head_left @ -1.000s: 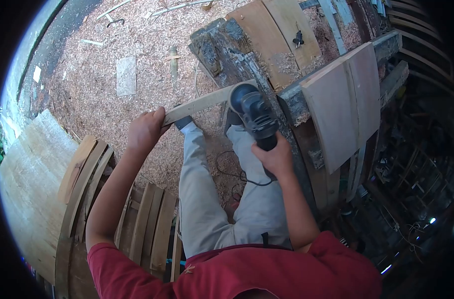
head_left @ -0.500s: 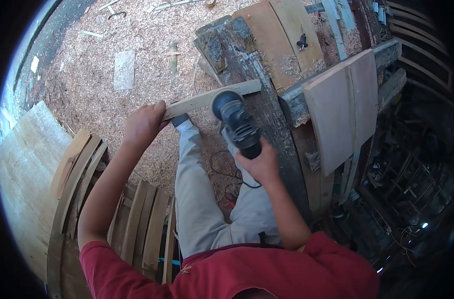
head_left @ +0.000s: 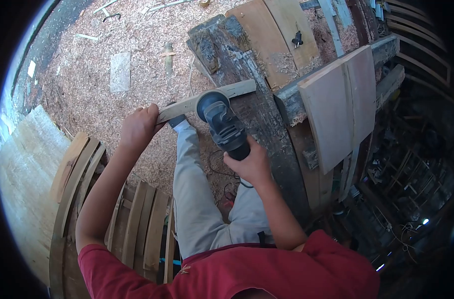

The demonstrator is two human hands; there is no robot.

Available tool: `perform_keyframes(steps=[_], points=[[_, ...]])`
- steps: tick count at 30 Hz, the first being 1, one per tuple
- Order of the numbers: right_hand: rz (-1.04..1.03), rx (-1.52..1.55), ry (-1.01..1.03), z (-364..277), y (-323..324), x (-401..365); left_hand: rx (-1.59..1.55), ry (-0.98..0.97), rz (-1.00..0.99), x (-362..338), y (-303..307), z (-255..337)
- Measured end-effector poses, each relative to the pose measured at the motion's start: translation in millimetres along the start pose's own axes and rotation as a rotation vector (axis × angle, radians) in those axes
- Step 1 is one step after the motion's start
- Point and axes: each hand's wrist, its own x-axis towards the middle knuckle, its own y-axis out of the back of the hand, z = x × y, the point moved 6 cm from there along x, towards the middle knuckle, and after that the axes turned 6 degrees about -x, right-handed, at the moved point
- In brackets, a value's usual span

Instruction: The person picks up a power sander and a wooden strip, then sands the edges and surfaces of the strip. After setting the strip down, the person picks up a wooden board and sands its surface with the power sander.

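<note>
My left hand is closed around the near-left end of a narrow wooden strip. The strip's far end rests on a thick weathered beam. In my right hand is a dark angle grinder, gripped by its rear body. Its round disc lies against the strip about midway along, hiding that part of the wood. A cord runs from the grinder down past my legs.
Wood shavings cover the floor. Curved wooden pieces and slats stand at lower left. On the right a pale panel leans on a timber. A small black object lies on boards beyond the beam.
The grinder has slid left along the strip, closer to my left hand. My left hand keeps its hold on the strip's end. The whole view has shifted slightly.
</note>
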Motion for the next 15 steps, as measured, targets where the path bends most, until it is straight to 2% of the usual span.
perform_keyframes(steps=[3, 8, 9, 12, 15], points=[[0.049, 0.013, -0.038, 5, 8, 8, 0.000, -0.009, 0.015, -1, -2, -1], [0.133, 0.017, -0.090, 46, 56, 26, 0.019, -0.025, 0.009, 5, 3, -1], [0.147, 0.059, -0.049, 47, 59, 27, 0.028, -0.002, -0.019, 6, 2, -2], [0.081, -0.007, -0.096, 49, 45, 17, 0.035, 0.027, -0.054, 7, 0, -2], [0.027, -0.076, 0.011, 26, 18, 6, 0.018, -0.006, -0.014, 4, -3, -1]])
